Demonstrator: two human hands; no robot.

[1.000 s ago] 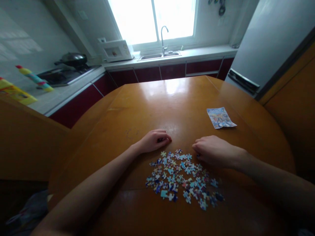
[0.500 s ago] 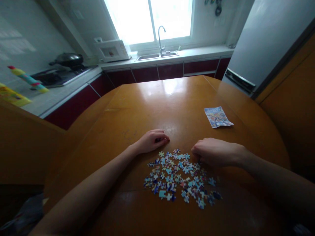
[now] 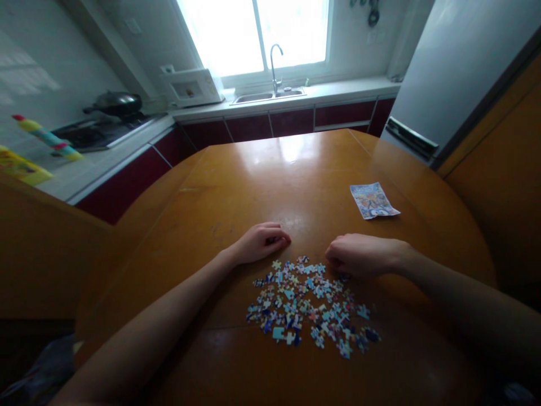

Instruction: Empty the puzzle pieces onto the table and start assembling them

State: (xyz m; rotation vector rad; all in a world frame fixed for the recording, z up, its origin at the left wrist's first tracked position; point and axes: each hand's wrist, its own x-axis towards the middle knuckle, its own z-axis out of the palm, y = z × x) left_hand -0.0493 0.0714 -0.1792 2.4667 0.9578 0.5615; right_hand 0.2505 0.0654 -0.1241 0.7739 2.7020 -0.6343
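Observation:
Jigsaw puzzle pieces [image 3: 291, 307] lie loose in a broad heap on the wooden table [image 3: 249, 180], mostly blue, white and mixed colours. My left hand [image 3: 264, 242] rests on the table just beyond the heap's far left side. Its fingers curl in towards the thumb, and whatever they may hold is hidden. At the heap's far right edge is my right hand [image 3: 359, 255], closed with its knuckles up. Its fingertips point down by the pieces, and what is in them cannot be seen.
A creased printed sheet [image 3: 374, 201] with a colourful picture lies beyond my right hand. Behind the table run a counter with a sink [image 3: 270, 96], a microwave [image 3: 192, 87] and a stove with a wok [image 3: 118, 103]. A fridge [image 3: 460, 73] stands at the right.
My right hand has shifted slightly left and away from me along the heap's edge, still closed. My left hand stays in place, and the heap looks unchanged.

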